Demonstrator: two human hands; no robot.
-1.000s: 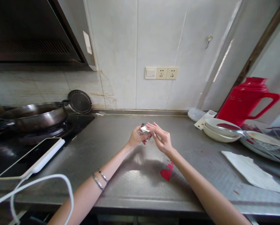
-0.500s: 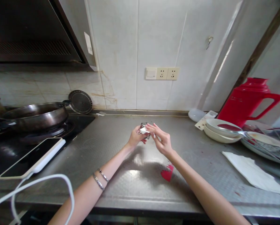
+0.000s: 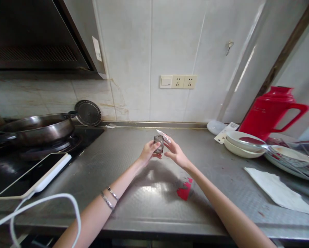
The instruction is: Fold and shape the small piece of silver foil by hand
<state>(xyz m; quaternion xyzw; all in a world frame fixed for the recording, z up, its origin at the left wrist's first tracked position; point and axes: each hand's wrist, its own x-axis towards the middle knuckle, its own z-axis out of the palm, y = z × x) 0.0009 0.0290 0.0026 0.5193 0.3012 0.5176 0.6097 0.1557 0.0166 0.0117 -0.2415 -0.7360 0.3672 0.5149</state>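
Note:
My left hand point(image 3: 148, 151) is closed around a small, smoky, see-through glass point(image 3: 158, 144), held above the steel countertop point(image 3: 144, 213). Just to the right, my right hand point(image 3: 175, 153) has a piece of white tissue point(image 3: 164, 136) at its fingers, by the rim of the glass. The thumb of that hand stands apart from its fingers. Part of the tissue is hidden behind the fingers. Below the hands, a torn red patch point(image 3: 184, 190) shows on the counter.
On the left, a steel pan point(image 3: 38, 129) sits on the stove, near a phone point(image 3: 34, 174) with a white cable point(image 3: 53, 195). To the right are stacked bowls point(image 3: 243, 150), a red thermos point(image 3: 266, 110), patterned plates point(image 3: 286, 158) and a white paper sheet point(image 3: 275, 189).
My right hand has drawn slightly back and opened at the thumb, moving the tissue from across the glass to its upper right. The glass now shows more fully in my left hand.

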